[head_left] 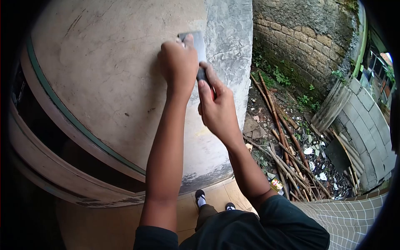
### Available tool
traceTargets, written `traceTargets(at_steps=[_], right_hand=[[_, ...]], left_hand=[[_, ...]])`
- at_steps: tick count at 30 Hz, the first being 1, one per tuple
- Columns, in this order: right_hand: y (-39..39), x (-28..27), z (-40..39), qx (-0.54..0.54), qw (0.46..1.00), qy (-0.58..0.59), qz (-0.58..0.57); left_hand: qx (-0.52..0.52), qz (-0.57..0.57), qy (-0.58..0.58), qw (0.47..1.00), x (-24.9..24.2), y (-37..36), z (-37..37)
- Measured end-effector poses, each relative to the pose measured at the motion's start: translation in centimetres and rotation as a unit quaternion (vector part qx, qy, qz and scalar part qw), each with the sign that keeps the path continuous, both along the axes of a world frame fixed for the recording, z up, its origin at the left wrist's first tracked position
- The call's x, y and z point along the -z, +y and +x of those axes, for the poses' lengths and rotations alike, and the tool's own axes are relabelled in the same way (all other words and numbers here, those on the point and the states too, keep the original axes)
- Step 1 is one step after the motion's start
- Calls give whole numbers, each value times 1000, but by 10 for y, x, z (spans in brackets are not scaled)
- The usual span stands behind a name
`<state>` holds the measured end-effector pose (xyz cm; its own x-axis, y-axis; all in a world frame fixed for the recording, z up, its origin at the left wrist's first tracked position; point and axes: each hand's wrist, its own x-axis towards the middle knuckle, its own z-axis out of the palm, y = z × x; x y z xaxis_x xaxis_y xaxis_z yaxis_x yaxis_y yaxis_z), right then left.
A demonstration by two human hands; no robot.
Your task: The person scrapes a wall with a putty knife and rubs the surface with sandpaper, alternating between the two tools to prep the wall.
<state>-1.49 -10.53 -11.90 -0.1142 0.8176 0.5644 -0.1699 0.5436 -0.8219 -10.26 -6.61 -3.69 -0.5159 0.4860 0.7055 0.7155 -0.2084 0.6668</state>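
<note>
Gripping a scraper (199, 46) against the wall (108, 83), both hands (179, 62) (216, 106), handle mostly hidden.

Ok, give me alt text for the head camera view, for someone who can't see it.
Two bare hands press a flat metal scraper against a pale plastered wall: the left hand on the blade, the right hand gripping the handle. Bamboo sticks and litter lie below right, by a brick wall.

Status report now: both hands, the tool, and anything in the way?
Left hand presses the scraper blade flat on the wall. Right hand grips the scraper's handle. Nothing blocks the blade; wall corner close on its right.
</note>
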Motion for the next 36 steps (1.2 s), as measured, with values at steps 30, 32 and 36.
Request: traceTargets(at_steps=[30, 32, 36], right_hand=[[-30, 22, -5, -28, 991, 58, -116], [-28, 24, -7, -28, 992, 59, -105], [-11, 12, -6, -31, 992, 66, -103]], left_hand=[[180, -40, -43, 982, 57, -20, -20], [165, -19, -49, 985, 61, -15, -17], [152, 16, -58, 987, 40, -7, -3]])
